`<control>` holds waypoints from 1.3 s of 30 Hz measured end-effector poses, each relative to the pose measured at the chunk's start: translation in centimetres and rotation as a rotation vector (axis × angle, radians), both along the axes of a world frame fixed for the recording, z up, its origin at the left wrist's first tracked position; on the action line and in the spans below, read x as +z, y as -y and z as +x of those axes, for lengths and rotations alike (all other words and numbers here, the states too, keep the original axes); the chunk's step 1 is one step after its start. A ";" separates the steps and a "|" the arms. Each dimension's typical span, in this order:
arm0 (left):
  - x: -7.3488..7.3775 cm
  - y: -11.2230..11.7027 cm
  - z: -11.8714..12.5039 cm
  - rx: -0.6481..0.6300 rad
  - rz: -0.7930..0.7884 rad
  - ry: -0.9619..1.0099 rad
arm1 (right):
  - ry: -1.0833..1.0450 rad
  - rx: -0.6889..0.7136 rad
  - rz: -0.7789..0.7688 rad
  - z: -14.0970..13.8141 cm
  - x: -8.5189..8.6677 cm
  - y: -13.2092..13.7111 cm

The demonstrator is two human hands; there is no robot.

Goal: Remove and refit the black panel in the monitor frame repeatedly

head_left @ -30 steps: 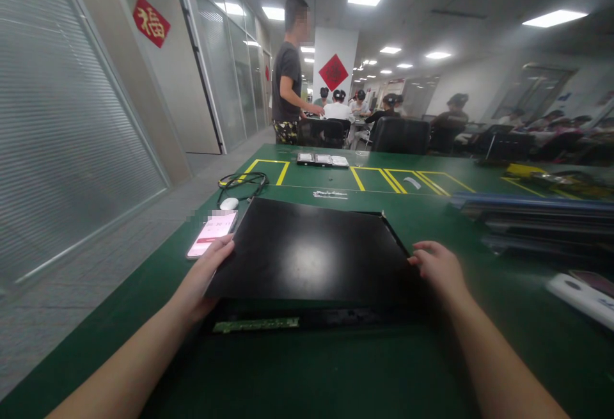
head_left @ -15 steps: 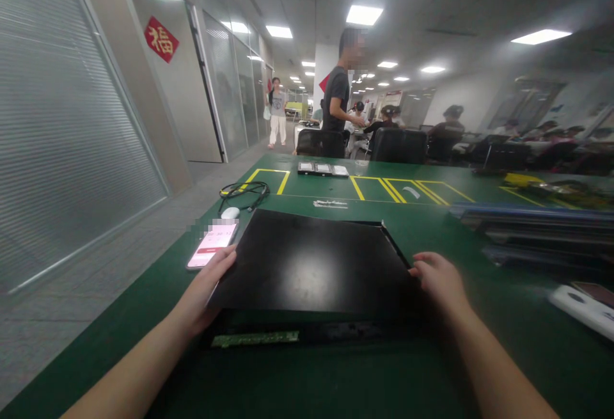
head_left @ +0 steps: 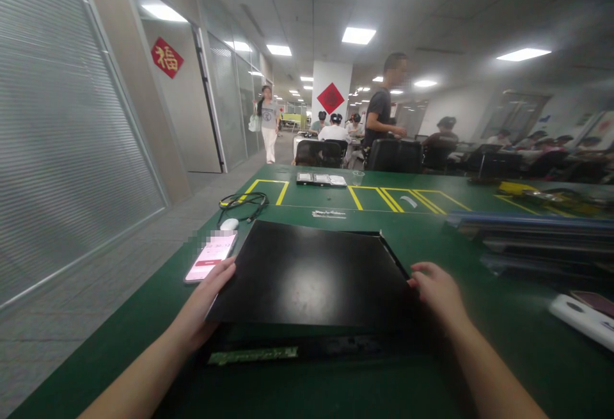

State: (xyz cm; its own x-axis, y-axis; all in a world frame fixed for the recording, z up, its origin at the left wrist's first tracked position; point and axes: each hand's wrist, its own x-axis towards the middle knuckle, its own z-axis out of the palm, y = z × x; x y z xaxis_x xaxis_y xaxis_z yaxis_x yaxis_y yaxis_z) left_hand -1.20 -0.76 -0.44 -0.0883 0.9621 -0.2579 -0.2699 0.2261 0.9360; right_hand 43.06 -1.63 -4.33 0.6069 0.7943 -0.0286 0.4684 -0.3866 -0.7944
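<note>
A flat black panel (head_left: 307,275) lies in front of me on the green table (head_left: 432,240), its near edge raised over a dark chassis with a green circuit strip (head_left: 252,356) showing below. My left hand (head_left: 204,304) grips the panel's left edge, thumb on top. My right hand (head_left: 439,291) holds the right edge, fingers curled over it.
A phone with a pink screen (head_left: 211,256), a white mouse (head_left: 229,224) and a black cable (head_left: 242,201) lie at the left. Stacked dark units (head_left: 537,240) and a white device (head_left: 580,318) sit at the right. People stand, walk and sit at the back.
My view has tilted down a little. Both hands stay on the panel's edges. The standing person at the back has walked to the right; another person comes along the corridor.
</note>
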 end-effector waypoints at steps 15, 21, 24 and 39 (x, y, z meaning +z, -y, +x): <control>0.1 -0.1 0.1 0.006 0.024 -0.013 | 0.016 0.017 0.037 -0.1 0.1 0.0; 0.2 0.0 0.1 0.035 0.001 -0.035 | 0.006 0.013 0.038 -0.2 0.1 0.1; 0.3 0.0 0.1 0.038 -0.008 -0.027 | 0.011 0.014 0.041 -0.2 0.3 0.2; -0.1 -0.2 -0.2 0.012 0.002 -0.040 | 0.051 0.029 0.002 -0.2 0.5 0.3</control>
State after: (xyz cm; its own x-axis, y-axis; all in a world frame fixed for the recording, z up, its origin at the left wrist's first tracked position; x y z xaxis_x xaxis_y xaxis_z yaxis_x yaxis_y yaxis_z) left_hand -1.38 -0.60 -0.55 -0.1102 0.9615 -0.2519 -0.2349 0.2210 0.9466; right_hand 42.84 -1.94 -3.83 0.5840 0.8117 0.0032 0.5195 -0.3707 -0.7698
